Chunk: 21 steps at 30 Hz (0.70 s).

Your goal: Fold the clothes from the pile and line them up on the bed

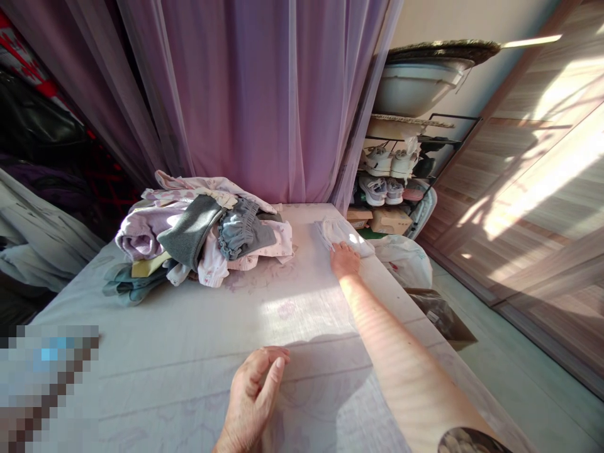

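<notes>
At the far right corner of the cloth-covered table (pixel 189 358), my right hand (pixel 346 259) reaches out to a small folded white garment (pixel 342 231). Its fingers are closed over the garment's near edge, and the fingertips are partly hidden. My left hand (pixel 257 384) is above the near middle of the table, with loosely bent fingers and the thumb apart, holding nothing. A heap of small clothes (pixel 193 220) lies at the back left: a rolled lilac piece, dark grey fabric, grey-blue elastic-waisted shorts (pixel 240 226) and pale printed cloth.
A purple curtain (pixel 245 94) hangs behind the table. To the right stand a shoe rack (pixel 401 141) with a basin (pixel 415 85) on top, a plastic bag (pixel 406 258), an open carton (pixel 446 318) and wooden doors (pixel 533 157). A blurred-out patch covers the lower left.
</notes>
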Motion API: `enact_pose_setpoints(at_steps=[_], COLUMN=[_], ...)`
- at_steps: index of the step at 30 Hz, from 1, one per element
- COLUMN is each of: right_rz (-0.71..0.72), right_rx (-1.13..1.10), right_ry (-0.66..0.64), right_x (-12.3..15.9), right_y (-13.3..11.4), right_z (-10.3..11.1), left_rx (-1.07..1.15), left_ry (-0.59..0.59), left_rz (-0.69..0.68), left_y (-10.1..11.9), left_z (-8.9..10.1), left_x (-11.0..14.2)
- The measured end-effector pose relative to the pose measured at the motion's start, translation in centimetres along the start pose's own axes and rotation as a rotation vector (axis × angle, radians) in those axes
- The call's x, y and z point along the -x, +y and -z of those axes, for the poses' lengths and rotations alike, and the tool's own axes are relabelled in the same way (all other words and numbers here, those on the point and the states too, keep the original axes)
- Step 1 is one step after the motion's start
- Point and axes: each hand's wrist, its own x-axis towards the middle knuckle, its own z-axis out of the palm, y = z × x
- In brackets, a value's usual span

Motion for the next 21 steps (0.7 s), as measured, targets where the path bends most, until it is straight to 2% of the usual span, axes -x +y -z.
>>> enact_pose_setpoints(at_steps=[15, 18, 21], right_rz=[-0.010, -0.013, -0.079], right_rx=[-0.069, -0.089, -0.113], right_ry=[0.023, 0.020, 0.034], right_x=[1.2, 1.0, 0.2], right_y=[-1.0, -0.8, 0.1], right_z=[0.8, 1.1, 1.5], left_rx=[0.019, 0.021, 0.016], left_ry=[0.005, 0.006, 0.001], left_rz=[-0.013, -0.009, 0.005], left_y=[0.4, 0.4, 0.5], left_z=[0.0, 0.0, 0.0], left_x=[-0.1, -0.1, -0.2])
